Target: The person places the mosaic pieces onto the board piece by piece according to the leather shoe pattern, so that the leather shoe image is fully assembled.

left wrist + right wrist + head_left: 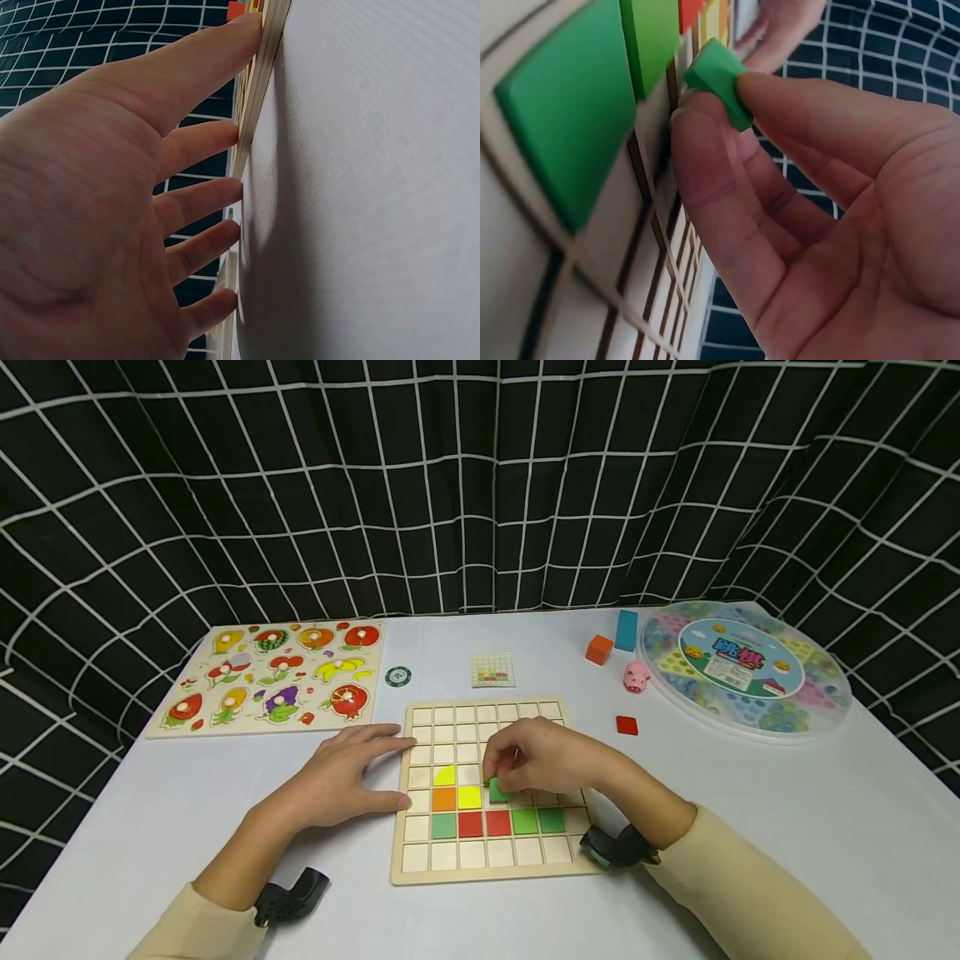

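A wooden grid board (433, 878) lies on the white table with coloured tiles in some cells. Its lower row holds a green tile (444, 826), two red tiles (470, 824) and two more green ones. Above them sit an orange tile (444, 799), a yellow tile (468, 797) and a part-yellow tile (445, 775). My right hand (543, 756) pinches a green tile (721, 81) between thumb and finger, just over the board to the right of the yellow tile. My left hand (337, 781) touches the board's left edge, thumb and fingers spread and extended.
A fruit peg puzzle (255, 727) lies at the back left, beside a round chip (398, 676). A small pattern card (492, 670) sits behind the board. To the right are a red tile (627, 725), pink pig (636, 677), orange block (598, 649), blue block (626, 630) and round game box (750, 727).
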`<action>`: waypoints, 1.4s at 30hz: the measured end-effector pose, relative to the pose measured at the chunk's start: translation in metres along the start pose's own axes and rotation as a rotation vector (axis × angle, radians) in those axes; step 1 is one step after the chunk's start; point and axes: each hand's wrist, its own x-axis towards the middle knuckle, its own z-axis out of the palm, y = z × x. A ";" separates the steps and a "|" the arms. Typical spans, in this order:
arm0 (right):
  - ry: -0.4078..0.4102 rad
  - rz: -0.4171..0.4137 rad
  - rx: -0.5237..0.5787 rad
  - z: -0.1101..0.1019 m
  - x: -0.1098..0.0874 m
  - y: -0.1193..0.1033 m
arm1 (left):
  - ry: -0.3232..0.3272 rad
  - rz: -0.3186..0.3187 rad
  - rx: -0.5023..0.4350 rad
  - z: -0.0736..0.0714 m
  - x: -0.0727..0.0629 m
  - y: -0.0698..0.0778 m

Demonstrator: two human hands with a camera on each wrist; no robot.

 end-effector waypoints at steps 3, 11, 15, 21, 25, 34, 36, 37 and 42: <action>-0.003 -0.007 -0.027 0.005 0.003 -0.003 | -0.004 0.000 0.000 0.000 0.001 0.000; 0.023 -0.001 -0.105 0.009 0.003 -0.009 | -0.002 0.013 0.006 -0.001 0.000 0.000; 0.040 -0.006 -0.120 0.010 0.001 -0.010 | -0.003 0.013 0.000 -0.001 0.000 0.000; 0.069 -0.005 -0.108 0.000 -0.007 -0.006 | -0.001 0.004 -0.009 0.001 0.000 0.001; 0.090 -0.004 -0.090 -0.012 -0.016 0.003 | 0.000 0.006 -0.015 0.002 0.001 0.001; 0.150 0.095 -0.057 -0.047 -0.043 0.036 | 0.001 0.004 -0.017 0.003 0.002 0.001; 0.170 0.120 -0.070 -0.055 -0.050 0.043 | 0.000 0.002 -0.021 0.003 0.002 0.001; 0.182 0.125 -0.081 -0.059 -0.054 0.046 | -0.002 -0.002 -0.020 0.003 0.002 0.001; 0.225 0.165 -0.114 -0.073 -0.065 0.061 | 0.002 0.004 -0.015 0.001 0.000 0.001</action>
